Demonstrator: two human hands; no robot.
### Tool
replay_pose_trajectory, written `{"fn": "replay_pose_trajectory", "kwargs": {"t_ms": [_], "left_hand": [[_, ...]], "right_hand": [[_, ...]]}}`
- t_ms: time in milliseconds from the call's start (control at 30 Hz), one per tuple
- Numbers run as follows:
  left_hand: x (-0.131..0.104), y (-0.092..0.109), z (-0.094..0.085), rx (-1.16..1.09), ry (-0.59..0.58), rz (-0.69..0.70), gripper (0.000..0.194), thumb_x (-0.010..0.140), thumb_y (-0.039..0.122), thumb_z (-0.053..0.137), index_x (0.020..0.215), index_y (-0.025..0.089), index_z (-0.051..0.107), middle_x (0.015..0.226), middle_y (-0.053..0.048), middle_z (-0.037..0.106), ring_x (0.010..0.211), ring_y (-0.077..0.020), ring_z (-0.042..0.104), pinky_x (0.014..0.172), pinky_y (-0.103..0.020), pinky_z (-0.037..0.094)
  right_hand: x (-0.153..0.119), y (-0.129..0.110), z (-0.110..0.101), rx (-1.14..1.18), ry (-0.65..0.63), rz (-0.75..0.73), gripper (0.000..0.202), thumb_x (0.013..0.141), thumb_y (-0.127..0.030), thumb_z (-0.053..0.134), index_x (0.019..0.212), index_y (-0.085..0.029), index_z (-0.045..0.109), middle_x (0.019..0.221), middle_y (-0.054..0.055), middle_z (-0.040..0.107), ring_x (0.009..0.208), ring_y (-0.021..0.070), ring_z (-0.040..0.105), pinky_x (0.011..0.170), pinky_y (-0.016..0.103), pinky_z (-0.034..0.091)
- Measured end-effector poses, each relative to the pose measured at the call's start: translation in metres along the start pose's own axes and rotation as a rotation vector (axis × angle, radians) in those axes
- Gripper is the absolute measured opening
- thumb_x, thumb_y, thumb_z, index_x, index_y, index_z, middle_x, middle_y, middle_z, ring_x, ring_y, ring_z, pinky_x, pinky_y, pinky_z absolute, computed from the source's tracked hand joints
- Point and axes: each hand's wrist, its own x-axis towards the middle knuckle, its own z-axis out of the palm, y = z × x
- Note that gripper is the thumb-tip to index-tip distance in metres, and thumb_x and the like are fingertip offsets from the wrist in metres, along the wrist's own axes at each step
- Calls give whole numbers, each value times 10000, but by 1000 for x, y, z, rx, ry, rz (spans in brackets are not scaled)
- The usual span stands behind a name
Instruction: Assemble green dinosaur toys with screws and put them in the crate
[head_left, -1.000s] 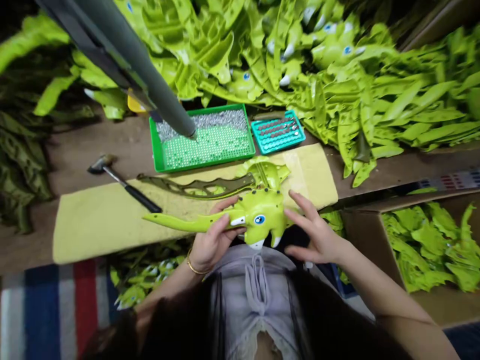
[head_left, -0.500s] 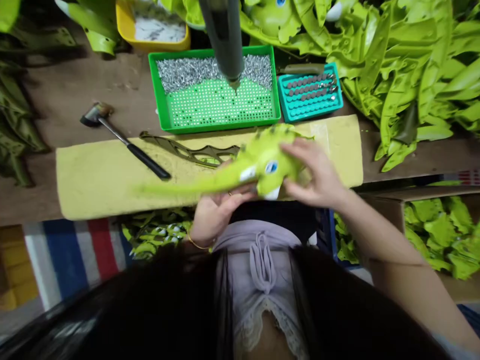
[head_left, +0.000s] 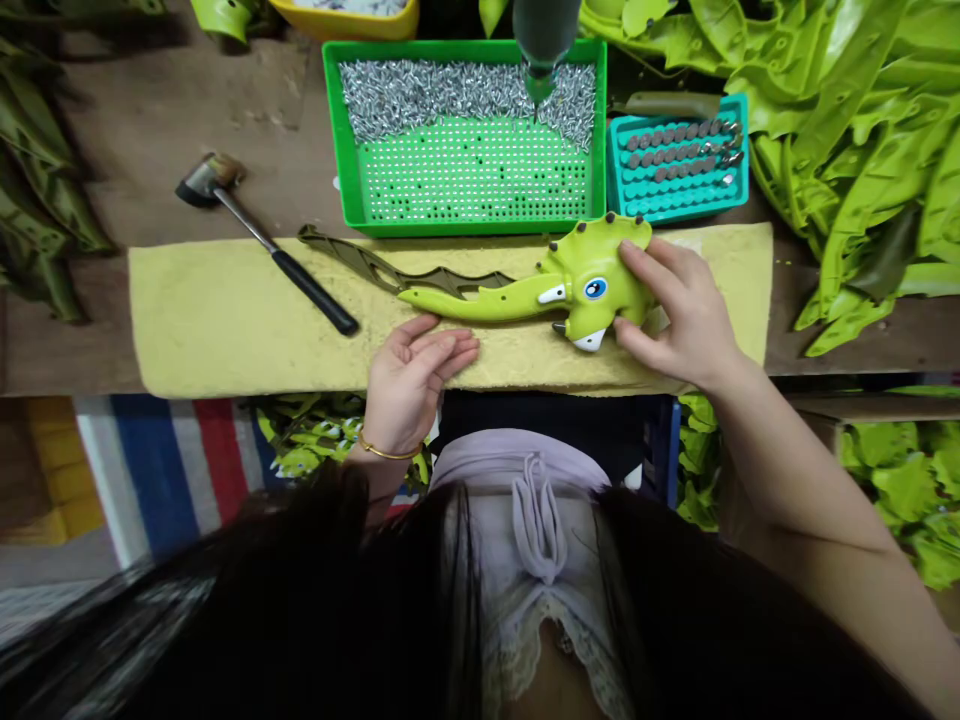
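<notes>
A lime-green dinosaur-head piece [head_left: 517,300] with a blue eye and a long curved handle lies on the yellow mat [head_left: 225,350]. My right hand [head_left: 675,310] grips the back of its head between thumb and fingers. Just below the handle, my left hand [head_left: 420,375] rests palm up at the mat's front edge, fingers apart and nothing in them. Behind the handle lies a dark olive curved part [head_left: 375,268], partly covered by the green piece. The hammer [head_left: 311,290] with a black grip lies at the left of the mat.
Behind the mat stand a green tray [head_left: 465,228] of screws and a teal tray [head_left: 679,208] with small round parts. A power driver [head_left: 546,35] hangs over the green tray. Green shells [head_left: 862,180] pile up at right, olive parts [head_left: 45,200] at left.
The green piece has come down onto the mat, with my right hand still on its head. My left hand has let go of it and moved left. The view has shifted.
</notes>
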Motion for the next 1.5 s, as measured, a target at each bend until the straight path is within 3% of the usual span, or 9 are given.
{"fn": "replay_pose_trajectory", "kwargs": {"t_ms": [633, 733, 833, 967, 1067, 1133, 1233, 1367, 1500], "left_hand": [[25, 5, 18, -26, -20, 46, 242, 736, 311, 788, 835, 161, 627, 837, -25, 735, 783, -160, 715, 814, -335, 616], [29, 7, 12, 14, 6, 168, 278, 709, 333, 815, 852, 189, 624, 833, 9, 737, 799, -148, 707, 759, -287, 614], [25, 13, 1, 142, -15, 277, 226, 822, 393, 709, 915, 211, 612, 901, 51, 735, 905, -149, 703, 791, -307, 596], [12, 28, -8, 625, 86, 530, 239, 898, 409, 611, 1051, 226, 587, 1051, 19, 710, 1176, -231, 617, 921, -460, 550], [8, 44, -5, 951, 61, 815, 371, 755, 345, 769, 1087, 254, 630, 1236, -27, 659, 1375, -304, 435, 1131, -568, 355], [12, 53, 2, 1161, -157, 926, 343, 735, 310, 762, 1066, 264, 681, 1224, -45, 678, 1313, -334, 502, 1149, -590, 295], [21, 62, 19, 1347, -398, 974, 313, 792, 313, 674, 1097, 252, 704, 1140, -73, 724, 1071, -320, 662, 1024, -529, 427], [28, 70, 40, 1519, -443, 1015, 368, 838, 410, 616, 1150, 233, 697, 1070, -95, 744, 911, -309, 702, 858, -442, 513], [31, 84, 35, 1404, -469, 1003, 350, 847, 438, 612, 1135, 258, 696, 1083, -71, 740, 951, -278, 699, 868, -376, 524]], "right_hand": [[0, 6, -4, 139, -50, 82, 783, 808, -575, 575, 1463, -208, 353, 1459, 153, 447, 1320, 355, 449, 1086, 594, 376], [2, -2, -7, 297, 76, 378, 609, 851, -647, 482, 1214, -167, 573, 1104, 130, 652, 1024, 261, 625, 906, 487, 528], [5, -12, 1, 557, 237, 674, 523, 892, -668, 376, 723, -214, 571, 582, -7, 498, 543, 129, 527, 563, 323, 509], [8, -12, 10, 815, 385, 783, 515, 839, -639, 528, 548, -227, 423, 458, -45, 357, 398, 81, 345, 388, 245, 301], [9, -6, 1, 922, 280, 827, 530, 813, -642, 560, 522, -223, 417, 423, -54, 342, 358, 71, 297, 346, 239, 221], [8, -5, -11, 833, 158, 780, 548, 826, -685, 502, 558, -207, 505, 440, -41, 408, 363, 79, 356, 352, 242, 270], [5, -11, -32, 440, 256, 489, 626, 824, -761, 404, 805, -197, 676, 666, 29, 642, 583, 144, 596, 548, 304, 497], [6, -19, -46, 134, 222, -43, 462, 819, -615, 587, 1092, -254, 677, 1076, 64, 731, 1003, 236, 662, 907, 435, 526], [17, -19, -53, 16, 215, -87, 273, 880, -420, 595, 1084, -262, 684, 1027, 54, 752, 964, 234, 679, 880, 429, 532]]}}
